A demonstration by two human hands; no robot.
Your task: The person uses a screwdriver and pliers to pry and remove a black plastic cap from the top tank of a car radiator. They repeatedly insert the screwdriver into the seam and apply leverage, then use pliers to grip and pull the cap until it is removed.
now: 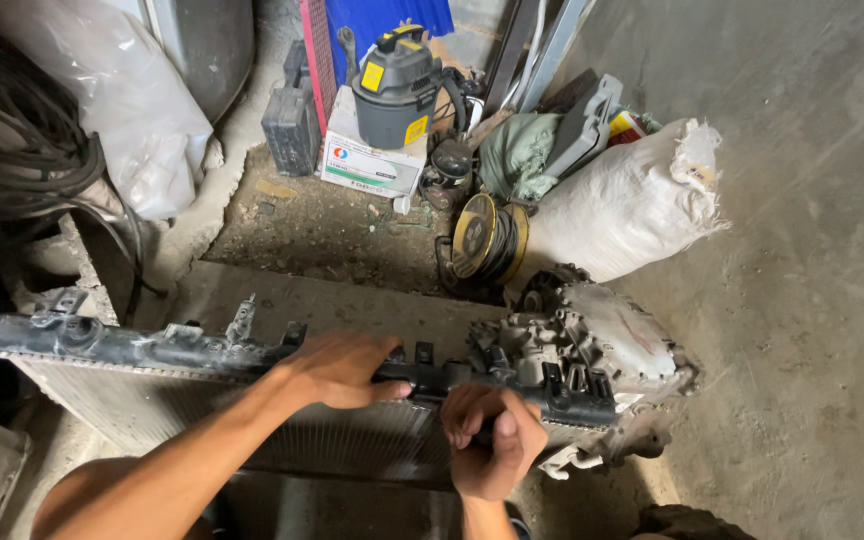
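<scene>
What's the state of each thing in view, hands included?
Left hand: closed over the radiator's black top tank.
Right hand: fisted against the tank's front, whether it holds anything is hidden.
Radiator: upright on its edge.
White sack: full, lying on its side.
Shop vacuum: upright on a cardboard box.
Cable spool: on edge, wound.

At lower centre of the frame, the radiator (252, 420) shows a black top tank over a finely ribbed silver-grey core. At upper centre, the shop vacuum (395, 85) is dark grey with yellow accents, on a white cardboard box (367, 160). At right, the sack (622, 205) is off-white.
</scene>
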